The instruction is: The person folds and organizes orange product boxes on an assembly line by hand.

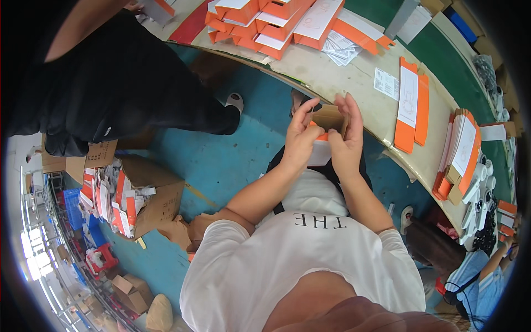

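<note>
Between my hands, just off the table's near edge, is an orange and white carton (319, 157) with its brown inner side showing at the top. My left hand (299, 136) grips its left side, thumb bent in over the orange part. On the opposite side my right hand (347, 137) holds the carton, its thumb also turned inward and its fingers raised along the wall. The fingers hide much of the carton. Flat orange and white cartons (407, 105) lie on the table to the right of my hands, beside a printed white sheet (386, 83).
Folded orange and white boxes (260, 22) are stacked at the table's far side, near loose papers (340, 48). More flat cartons (463, 145) stand at the right. A person in dark clothes (121, 83) is at the left. An open cardboard box (160, 207) full of packaging sits on the blue floor.
</note>
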Tool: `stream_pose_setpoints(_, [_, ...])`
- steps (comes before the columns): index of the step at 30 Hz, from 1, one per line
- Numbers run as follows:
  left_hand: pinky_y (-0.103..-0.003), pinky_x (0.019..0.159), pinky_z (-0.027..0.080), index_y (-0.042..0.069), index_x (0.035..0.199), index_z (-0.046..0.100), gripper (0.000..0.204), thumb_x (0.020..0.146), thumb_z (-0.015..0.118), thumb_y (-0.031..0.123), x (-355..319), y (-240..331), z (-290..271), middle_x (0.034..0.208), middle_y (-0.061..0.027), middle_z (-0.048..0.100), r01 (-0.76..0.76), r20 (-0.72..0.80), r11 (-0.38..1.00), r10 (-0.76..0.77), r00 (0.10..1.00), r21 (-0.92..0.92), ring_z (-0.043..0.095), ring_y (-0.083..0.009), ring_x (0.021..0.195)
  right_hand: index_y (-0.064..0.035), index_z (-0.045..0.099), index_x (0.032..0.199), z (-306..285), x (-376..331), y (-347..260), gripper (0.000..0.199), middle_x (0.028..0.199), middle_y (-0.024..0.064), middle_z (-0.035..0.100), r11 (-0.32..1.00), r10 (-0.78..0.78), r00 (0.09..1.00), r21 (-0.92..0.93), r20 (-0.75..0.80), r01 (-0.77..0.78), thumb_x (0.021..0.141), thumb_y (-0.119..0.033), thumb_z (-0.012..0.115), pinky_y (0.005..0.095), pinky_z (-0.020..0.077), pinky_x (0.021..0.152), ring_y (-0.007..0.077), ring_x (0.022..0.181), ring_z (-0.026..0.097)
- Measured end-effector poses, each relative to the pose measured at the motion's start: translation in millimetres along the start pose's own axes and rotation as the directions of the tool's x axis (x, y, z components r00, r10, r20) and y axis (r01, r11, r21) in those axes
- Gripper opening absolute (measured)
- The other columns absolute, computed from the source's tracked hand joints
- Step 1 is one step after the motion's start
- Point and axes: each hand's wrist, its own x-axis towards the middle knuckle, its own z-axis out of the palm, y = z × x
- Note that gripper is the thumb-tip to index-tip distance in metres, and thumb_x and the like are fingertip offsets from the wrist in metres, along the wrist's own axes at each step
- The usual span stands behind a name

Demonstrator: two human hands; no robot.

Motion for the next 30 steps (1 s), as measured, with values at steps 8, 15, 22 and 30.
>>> stream_pose_setpoints(8, [-0.042,0.094,0.037,0.002,0.12,0.046,0.041,0.085,0.055,0.023,-14,-28,-20,0.123,-0.0225,0.044,-0.709,0.319,0.6,0.634,0.704,0.371,0.047,-0.031,0.111,-0.0004,0.028,0.137,-6,-13,7,0.054,0.127,0.015,0.044,0.982,0.132,0.991,0.141,-0.017,-0.128,0.085,-0.001,0.04,0.0306,0.0299,0.101,0.0198,0.117,0.042])
stream_pose_setpoints(15, [-0.04,0.092,0.038,0.004,0.107,0.05,0.037,0.084,0.06,0.032,7,-8,-19,0.117,-0.025,0.048,-0.716,0.36,0.487,0.636,0.683,0.5,0.048,-0.0331,0.108,0.0008,0.035,0.134,-8,0,-21,0.045,0.133,0.0131,0.041,0.902,0.23,0.971,0.361,0.059,-0.236,0.094,-0.019,0.038,0.0314,0.0271,0.104,0.0194,0.124,0.037])
stream_pose_setpoints(22, [-0.036,0.081,0.046,0.005,0.1,0.05,0.042,0.073,0.074,0.026,13,2,-5,0.113,-0.0186,0.052,-0.779,0.401,0.499,0.669,0.625,0.381,0.055,-0.0316,0.097,-0.0013,0.061,0.085,-33,7,-17,0.017,0.121,0.0073,0.048,0.971,0.175,0.951,0.113,0.255,-0.209,0.079,0.0,0.046,0.0309,0.0368,0.095,0.0171,0.112,0.046])
stream_pose_setpoints(30, [-0.035,0.074,0.05,0.006,0.086,0.055,0.04,0.065,0.079,0.03,14,5,-11,0.112,-0.0161,0.052,-0.834,0.495,0.322,0.687,0.532,0.448,0.058,-0.0298,0.092,-0.0025,0.054,0.107,-34,19,-37,0.028,0.126,0.0095,0.046,0.916,0.343,0.887,0.101,0.31,-0.389,0.08,0.002,0.052,0.0305,0.0401,0.094,0.0185,0.112,0.048])
